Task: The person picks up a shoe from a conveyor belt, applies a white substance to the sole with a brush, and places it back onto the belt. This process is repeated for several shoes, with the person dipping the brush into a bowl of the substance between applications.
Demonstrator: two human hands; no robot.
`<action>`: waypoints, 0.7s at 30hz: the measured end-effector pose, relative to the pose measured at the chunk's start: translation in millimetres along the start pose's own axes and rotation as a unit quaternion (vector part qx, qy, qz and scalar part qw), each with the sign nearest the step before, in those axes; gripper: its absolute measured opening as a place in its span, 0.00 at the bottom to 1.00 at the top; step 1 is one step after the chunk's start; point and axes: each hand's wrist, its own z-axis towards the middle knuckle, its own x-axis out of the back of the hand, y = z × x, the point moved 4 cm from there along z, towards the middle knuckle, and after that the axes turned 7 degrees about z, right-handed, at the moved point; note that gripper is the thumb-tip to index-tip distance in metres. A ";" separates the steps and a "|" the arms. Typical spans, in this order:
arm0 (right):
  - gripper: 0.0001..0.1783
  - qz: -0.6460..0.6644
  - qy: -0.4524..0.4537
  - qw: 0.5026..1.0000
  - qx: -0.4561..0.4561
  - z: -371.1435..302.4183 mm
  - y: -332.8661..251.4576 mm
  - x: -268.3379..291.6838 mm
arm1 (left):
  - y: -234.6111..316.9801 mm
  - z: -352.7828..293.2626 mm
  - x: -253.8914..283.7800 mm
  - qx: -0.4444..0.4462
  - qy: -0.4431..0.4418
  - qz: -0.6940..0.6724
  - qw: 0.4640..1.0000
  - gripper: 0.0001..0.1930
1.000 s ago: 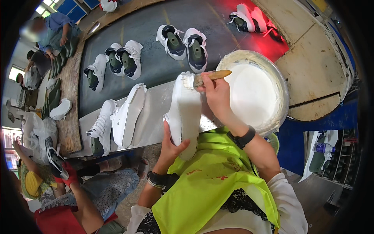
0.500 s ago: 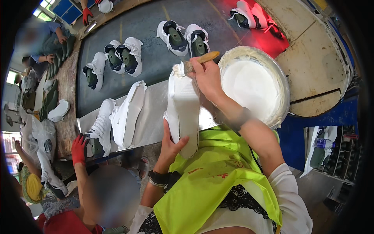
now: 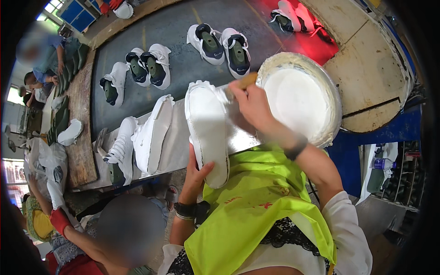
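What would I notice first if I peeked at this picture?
Probably the white shoe in the middle, sole up, held by the left hand while the right hand holds a wooden-handled brush at its toe end. Right beside it sits a big round bowl of white paste, and pairs of shoes lie on the grey belt behind.

The dark belt [image 3: 183,68] has bare gaps between the shoe pairs [image 3: 220,43] in the upper middle. The big white bowl [image 3: 321,78] blocks the right. Lying shoes [image 3: 151,133] crowd the middle left.
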 end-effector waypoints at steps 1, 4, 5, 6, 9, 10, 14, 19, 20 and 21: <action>0.11 -0.018 -0.019 0.999 0.032 -14.8 -1.5 -1.5 | -5.1 -1.2 5.0 -0.001 0.009 -0.013 1.000 0.50; 0.10 0.004 -0.064 0.994 0.090 -46.4 -11.6 6.8 | -6.1 -1.5 4.6 -0.005 0.012 -0.023 1.000 0.51; 0.09 -0.017 -0.081 0.994 0.068 -47.5 -16.4 10.8 | -5.3 -3.1 5.3 -0.008 0.007 -0.016 1.000 0.51; 0.09 -0.017 -0.081 0.994 0.068 -42.6 -22.9 12.1 | -5.9 -3.5 6.8 -0.008 0.008 -0.016 1.000 0.51; 0.08 -0.030 -0.017 0.984 0.175 -9.4 -43.4 12.7 | -6.8 -1.4 7.2 -0.009 0.002 0.040 0.999 0.51; 0.08 -0.031 -0.016 0.984 0.176 -3.2 -41.1 7.7 | -4.0 -1.7 4.8 -0.006 0.000 0.051 0.999 0.52; 0.08 -0.017 -0.037 0.982 0.187 -27.3 -25.7 -12.0 | -0.1 -2.4 6.3 -0.014 0.004 0.035 0.999 0.52; 0.12 0.023 -0.110 0.991 0.078 -69.3 -29.0 -16.1 | 0.9 -3.9 7.2 -0.003 0.007 0.074 0.997 0.52; 0.12 0.023 -0.105 0.991 0.078 -61.2 -36.9 -19.7 | 2.7 -4.2 6.7 0.000 0.006 0.100 0.995 0.52; 0.14 0.024 -0.117 0.993 0.024 -40.6 -42.9 -26.8 | 2.9 -5.0 6.3 0.001 0.004 0.103 0.995 0.52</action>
